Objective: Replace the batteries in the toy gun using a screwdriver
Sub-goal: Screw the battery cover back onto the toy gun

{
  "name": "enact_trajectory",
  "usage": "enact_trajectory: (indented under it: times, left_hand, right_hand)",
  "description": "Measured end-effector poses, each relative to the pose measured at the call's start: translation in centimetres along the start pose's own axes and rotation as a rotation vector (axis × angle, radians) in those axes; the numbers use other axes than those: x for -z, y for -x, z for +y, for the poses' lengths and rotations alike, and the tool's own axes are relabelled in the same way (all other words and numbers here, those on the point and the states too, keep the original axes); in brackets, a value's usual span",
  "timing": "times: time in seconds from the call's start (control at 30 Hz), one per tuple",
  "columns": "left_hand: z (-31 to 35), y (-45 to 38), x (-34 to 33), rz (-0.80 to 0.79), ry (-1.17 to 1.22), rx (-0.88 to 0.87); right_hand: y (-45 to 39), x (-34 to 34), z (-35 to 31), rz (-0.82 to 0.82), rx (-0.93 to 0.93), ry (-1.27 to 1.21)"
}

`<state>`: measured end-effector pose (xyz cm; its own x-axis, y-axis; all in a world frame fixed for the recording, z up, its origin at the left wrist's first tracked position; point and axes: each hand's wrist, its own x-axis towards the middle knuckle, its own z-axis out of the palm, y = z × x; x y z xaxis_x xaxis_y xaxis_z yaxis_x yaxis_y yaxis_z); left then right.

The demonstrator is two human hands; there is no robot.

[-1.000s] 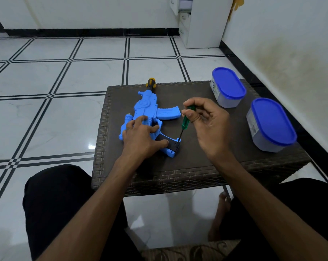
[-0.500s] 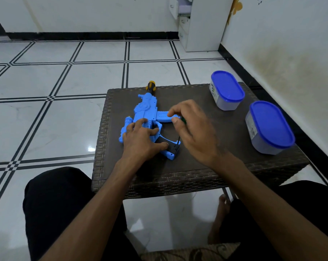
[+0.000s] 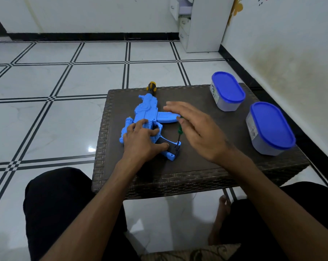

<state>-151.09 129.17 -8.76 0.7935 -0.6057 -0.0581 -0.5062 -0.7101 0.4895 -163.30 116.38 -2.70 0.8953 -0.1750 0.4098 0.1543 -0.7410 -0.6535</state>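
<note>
A blue toy gun [image 3: 146, 112] lies on its side on a dark wicker table [image 3: 197, 172], its orange-and-black muzzle [image 3: 151, 86] pointing away from me. My left hand [image 3: 140, 140] presses down on the gun's body and grip, fingers spread over it. A small green-handled screwdriver [image 3: 179, 131] stands nearly upright with its tip on the black cover [image 3: 170, 146] at the butt of the grip. My right hand [image 3: 200, 132] holds the handle between thumb and outstretched fingers; most of the handle is hidden beneath them.
Two grey containers with blue lids [image 3: 227, 89] [image 3: 272, 125] stand on the table's right side. A white wall runs close along the right, a white cabinet [image 3: 200, 25] stands at the back, and my knees sit under the table's near edge.
My right hand went from pinching the screwdriver high to lying flatter over it, fingers stretched toward the gun's magazine. The left hand and the gun stayed in place.
</note>
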Motion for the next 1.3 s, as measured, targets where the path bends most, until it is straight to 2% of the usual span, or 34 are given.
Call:
enact_trajectory:
  times: [0.07, 0.17, 0.23, 0.37, 0.47, 0.57, 0.63, 0.8, 0.9, 1.0, 1.1, 1.23, 1.3]
  left_hand:
    - [0.0, 0.0, 0.0, 0.0, -0.01, -0.001]
    - [-0.1, 0.0, -0.1, 0.002, -0.005, 0.002]
    - [0.0, 0.1, -0.1, 0.0, 0.006, -0.001]
    - [0.0, 0.1, 0.0, 0.001, 0.008, -0.005]
    - [0.0, 0.0, -0.1, -0.004, -0.01, -0.004]
    - [-0.1, -0.1, -0.2, -0.004, -0.016, -0.001]
    - [-0.1, -0.1, -0.3, -0.007, -0.018, 0.0]
    - [-0.2, -0.1, -0.2, -0.004, -0.002, 0.001]
    - [-0.2, -0.1, -0.3, -0.006, -0.015, -0.001]
    - [-0.2, -0.1, -0.3, -0.005, -0.011, -0.001]
    - [-0.3, -0.1, -0.3, -0.005, -0.009, -0.001]
    - [-0.2, -0.1, -0.3, -0.002, -0.009, -0.002]
    - [-0.2, -0.2, -0.3, -0.004, -0.01, -0.001]
  right_hand:
    - [0.0, 0.2, 0.0, 0.01, -0.013, -0.044]
    - [-0.1, -0.2, 0.4, 0.047, 0.044, 0.168]
    - [-0.1, -0.4, 0.4, -0.009, 0.036, 0.224]
    - [-0.3, -0.2, -0.2, -0.141, -0.007, 0.005]
    - [-0.5, 0.0, -0.5, -0.078, -0.049, -0.06]
    - [-0.5, -0.3, 0.0, 0.043, 0.01, 0.143]
    - [-0.5, -0.5, 0.0, 0.03, 0.003, 0.173]
    - [-0.6, -0.1, -0.1, -0.053, 0.061, 0.021]
    - [-0.8, 0.2, 0.1, 0.009, 0.066, 0.032]
    - [-0.9, 0.0, 0.3, 0.064, 0.028, 0.169]
    - [-0.8, -0.3, 0.1, -0.012, 0.01, 0.251]
    - [-0.5, 0.1, -0.6, -0.161, -0.014, 0.028]
    - [-0.6, 0.3, -0.8, -0.143, -0.009, -0.011]
